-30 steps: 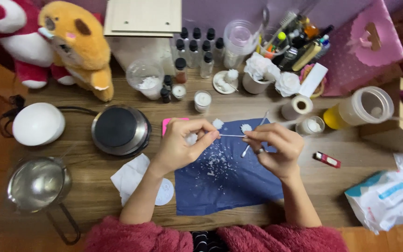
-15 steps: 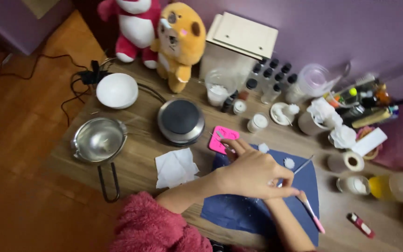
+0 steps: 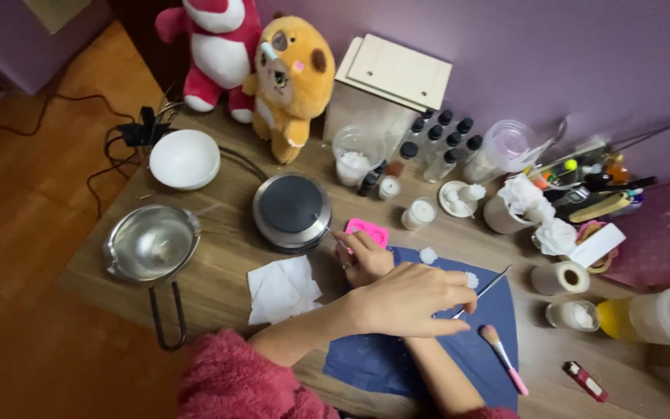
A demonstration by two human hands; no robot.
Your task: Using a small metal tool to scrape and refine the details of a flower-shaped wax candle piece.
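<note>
My left hand [image 3: 409, 301] reaches across the dark blue cloth [image 3: 397, 357] and pinches a thin metal spatula [image 3: 484, 289] whose tip points up and right. My right hand [image 3: 364, 257] lies crossed under the left forearm. It holds a thin metal pick [image 3: 329, 233] beside the pink silicone mould [image 3: 367, 231]. Small white wax pieces [image 3: 428, 255] sit on the cloth's far edge. A pink-handled brush [image 3: 503, 358] lies loose on the cloth to the right.
A round black hotplate [image 3: 292, 209], a steel pot [image 3: 151, 244] and a white bowl [image 3: 184, 158] stand to the left, with a white tissue [image 3: 282, 289] near me. Behind are small white candles [image 3: 419, 213], dark-capped bottles [image 3: 443, 143], plush toys [image 3: 292, 81], a tape roll [image 3: 560, 277] and a red lighter [image 3: 586, 380].
The view has swung left and tilted. My hands moved left and crossed, the right one reaching to the pink mould. The brush now lies on the cloth.
</note>
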